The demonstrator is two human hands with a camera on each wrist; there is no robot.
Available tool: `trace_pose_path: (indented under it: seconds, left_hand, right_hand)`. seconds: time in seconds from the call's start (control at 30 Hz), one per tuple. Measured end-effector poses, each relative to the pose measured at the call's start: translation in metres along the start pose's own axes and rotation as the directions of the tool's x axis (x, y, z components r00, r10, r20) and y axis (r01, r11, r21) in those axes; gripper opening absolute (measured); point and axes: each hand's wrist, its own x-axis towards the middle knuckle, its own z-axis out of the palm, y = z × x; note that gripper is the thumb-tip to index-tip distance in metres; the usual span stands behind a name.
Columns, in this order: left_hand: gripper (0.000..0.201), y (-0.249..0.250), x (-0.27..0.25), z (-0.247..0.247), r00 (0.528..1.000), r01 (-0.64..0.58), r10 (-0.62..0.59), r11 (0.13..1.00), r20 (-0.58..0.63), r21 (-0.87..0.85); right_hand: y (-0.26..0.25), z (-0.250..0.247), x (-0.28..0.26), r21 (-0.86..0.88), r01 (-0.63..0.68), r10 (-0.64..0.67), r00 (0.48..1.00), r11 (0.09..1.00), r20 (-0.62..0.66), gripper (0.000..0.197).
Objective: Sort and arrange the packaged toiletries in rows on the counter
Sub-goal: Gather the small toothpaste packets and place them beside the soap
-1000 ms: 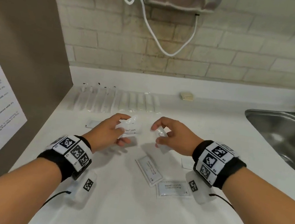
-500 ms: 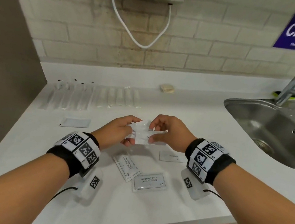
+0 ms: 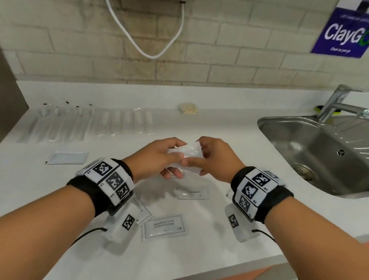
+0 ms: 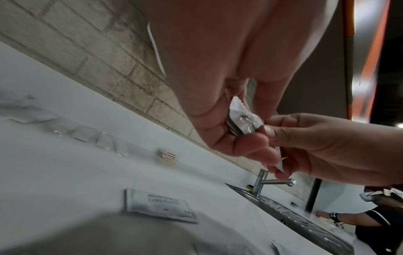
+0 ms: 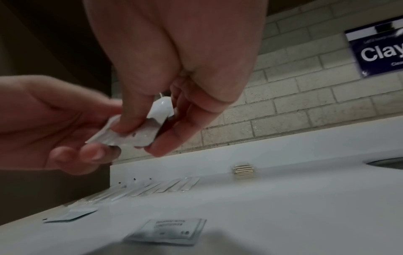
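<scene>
Above the middle of the white counter [image 3: 239, 133], both hands hold a small stack of white sachets [image 3: 188, 155] between them. My left hand [image 3: 164, 158] grips the stack's left end [image 4: 242, 122], thumb on top. My right hand [image 3: 207, 157] pinches its right end [image 5: 139, 132]. A row of long clear-wrapped items [image 3: 86, 123] lies at the back left. Loose on the counter lie a shampoo-with-conditioner sachet [image 3: 165, 227], a second one [image 3: 140, 208] half under my left wrist, a toothpaste sachet [image 3: 192, 193] and a white packet [image 3: 67, 157] at the left.
A steel sink [image 3: 333, 156] with a tap [image 3: 340, 104] takes up the right side. A small beige stack [image 3: 189, 109] sits by the back ledge. A brick wall stands behind, a brown panel at the left. The counter's front edge runs below my forearms.
My hands came together from apart and now hold the sachets as one stack, raised slightly. The head view has swung right, bringing the sink and tap into sight.
</scene>
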Motion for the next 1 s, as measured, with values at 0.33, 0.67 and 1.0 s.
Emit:
trace_pose_path:
  seconds: [0.33,0.67,1.0]
  left_hand:
    - [0.025,-0.013,0.028,0.011,0.998,-0.028,0.031,0.997,-0.047,0.073]
    - [0.028,-0.016,0.043,0.010,0.999,0.007,-0.003,0.998,-0.053,0.069]
    - [0.029,-0.024,0.038,-0.018,0.990,0.040,-0.033,0.998,-0.137,0.049]
  right_hand:
    - [0.054,-0.039,-0.018,-0.536,-0.278,0.365,0.929,0.797,0.062,0.064]
    - [0.075,-0.018,-0.031,-0.629,-0.199,0.370,0.916,0.752,0.152,0.071]
    - [0.054,0.026,-0.013,-0.600,-0.029,0.226,0.940,0.799,0.255,0.039]
